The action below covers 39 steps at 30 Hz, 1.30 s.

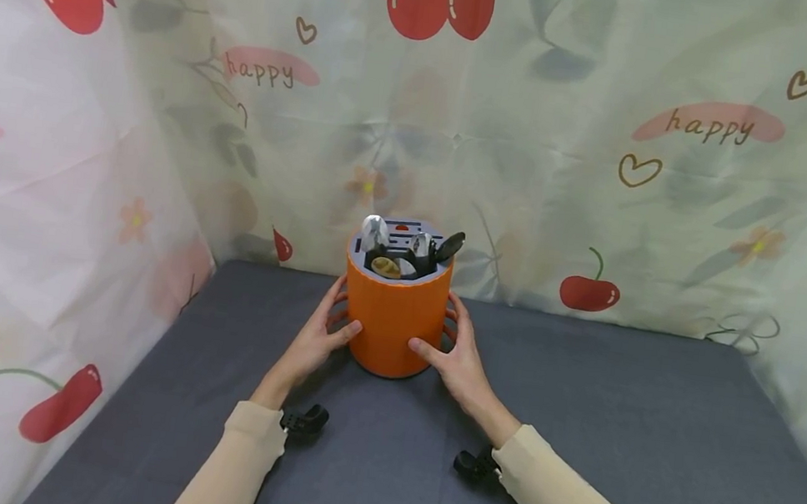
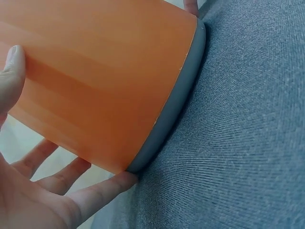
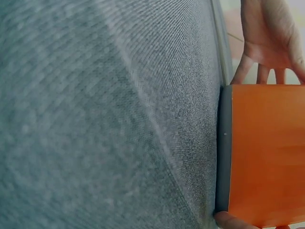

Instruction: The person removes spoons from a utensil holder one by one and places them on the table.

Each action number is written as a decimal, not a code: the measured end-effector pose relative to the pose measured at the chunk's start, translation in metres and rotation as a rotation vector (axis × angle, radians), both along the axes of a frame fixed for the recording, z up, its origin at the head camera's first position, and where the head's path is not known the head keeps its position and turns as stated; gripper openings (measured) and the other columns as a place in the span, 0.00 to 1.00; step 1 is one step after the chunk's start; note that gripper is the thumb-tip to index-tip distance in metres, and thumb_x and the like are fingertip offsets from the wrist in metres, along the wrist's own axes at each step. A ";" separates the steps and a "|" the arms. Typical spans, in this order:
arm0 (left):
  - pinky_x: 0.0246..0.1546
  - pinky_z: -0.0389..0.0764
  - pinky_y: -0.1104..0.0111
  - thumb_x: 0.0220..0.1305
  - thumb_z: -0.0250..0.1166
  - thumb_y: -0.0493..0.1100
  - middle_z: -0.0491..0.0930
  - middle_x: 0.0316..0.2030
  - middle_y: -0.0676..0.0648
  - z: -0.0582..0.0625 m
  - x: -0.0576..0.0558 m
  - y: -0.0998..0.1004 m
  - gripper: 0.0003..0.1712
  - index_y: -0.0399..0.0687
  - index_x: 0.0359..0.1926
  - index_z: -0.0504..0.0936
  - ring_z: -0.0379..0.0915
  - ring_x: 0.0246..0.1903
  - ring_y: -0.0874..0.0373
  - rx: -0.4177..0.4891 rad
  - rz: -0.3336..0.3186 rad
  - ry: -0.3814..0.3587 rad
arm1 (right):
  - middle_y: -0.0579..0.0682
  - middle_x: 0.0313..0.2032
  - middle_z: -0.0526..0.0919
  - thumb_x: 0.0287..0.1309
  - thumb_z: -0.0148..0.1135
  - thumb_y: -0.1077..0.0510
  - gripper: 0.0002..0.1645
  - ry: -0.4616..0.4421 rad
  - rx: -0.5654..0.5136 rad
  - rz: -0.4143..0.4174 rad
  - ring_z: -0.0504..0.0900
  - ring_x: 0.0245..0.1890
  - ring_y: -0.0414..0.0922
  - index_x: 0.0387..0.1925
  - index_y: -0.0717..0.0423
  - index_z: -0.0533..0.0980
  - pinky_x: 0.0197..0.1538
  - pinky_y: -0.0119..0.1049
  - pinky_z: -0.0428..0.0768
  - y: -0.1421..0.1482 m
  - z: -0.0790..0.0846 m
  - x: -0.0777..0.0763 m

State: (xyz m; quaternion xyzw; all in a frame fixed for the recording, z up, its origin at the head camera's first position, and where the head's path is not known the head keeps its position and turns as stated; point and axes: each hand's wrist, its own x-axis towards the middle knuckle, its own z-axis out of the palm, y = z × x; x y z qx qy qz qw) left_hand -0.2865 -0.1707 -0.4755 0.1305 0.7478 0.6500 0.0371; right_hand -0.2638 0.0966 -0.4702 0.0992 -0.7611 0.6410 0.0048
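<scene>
An orange utensil holder (image 1: 394, 327) stands upright at the back middle of the table, between both hands. Its pale slotted top carries several utensils, among them a shiny metal spoon (image 1: 374, 232) and a dark spoon-like head (image 1: 451, 246). My left hand (image 1: 312, 346) grips the holder's left side, thumb on the front and fingers spread round the side. On the opposite side, my right hand (image 1: 460, 368) holds it the same way. In the left wrist view, the little finger lies right at the holder's grey base rim (image 2: 176, 105), close to the tablecloth.
Grey cloth covers the table (image 1: 621, 447). Directly behind the holder hangs a white curtain (image 1: 534, 176) with cherries and flowers, and another patterned cloth (image 1: 34, 240) closes off the left side. Black wrist cameras (image 1: 305, 421) sit at both cuffs.
</scene>
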 end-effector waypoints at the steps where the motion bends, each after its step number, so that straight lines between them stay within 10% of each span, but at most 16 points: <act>1: 0.69 0.67 0.40 0.74 0.66 0.51 0.47 0.80 0.44 0.000 0.000 0.000 0.50 0.74 0.83 0.43 0.51 0.77 0.37 -0.001 -0.005 0.001 | 0.56 0.77 0.53 0.64 0.74 0.49 0.61 0.002 0.005 0.000 0.58 0.77 0.62 0.84 0.40 0.44 0.73 0.64 0.63 0.000 0.000 0.000; 16: 0.73 0.61 0.41 0.71 0.70 0.50 0.44 0.81 0.46 -0.001 0.003 0.009 0.55 0.71 0.84 0.41 0.48 0.79 0.39 -0.004 0.031 0.047 | 0.56 0.77 0.53 0.65 0.73 0.48 0.59 0.032 0.047 0.018 0.60 0.76 0.61 0.84 0.38 0.44 0.74 0.63 0.64 0.002 0.000 -0.002; 30: 0.77 0.52 0.41 0.69 0.71 0.40 0.48 0.79 0.50 0.010 0.013 0.025 0.57 0.68 0.84 0.43 0.46 0.79 0.50 0.051 0.110 0.237 | 0.57 0.75 0.56 0.66 0.72 0.49 0.58 0.050 0.067 0.010 0.63 0.74 0.61 0.84 0.41 0.45 0.73 0.61 0.66 0.005 0.000 -0.003; 39: 0.77 0.52 0.41 0.64 0.74 0.59 0.45 0.80 0.54 0.008 0.013 0.034 0.64 0.68 0.85 0.37 0.45 0.78 0.54 -0.020 0.155 0.336 | 0.58 0.74 0.57 0.67 0.72 0.50 0.56 0.076 0.068 0.016 0.63 0.74 0.61 0.83 0.43 0.47 0.74 0.62 0.65 0.006 0.004 -0.001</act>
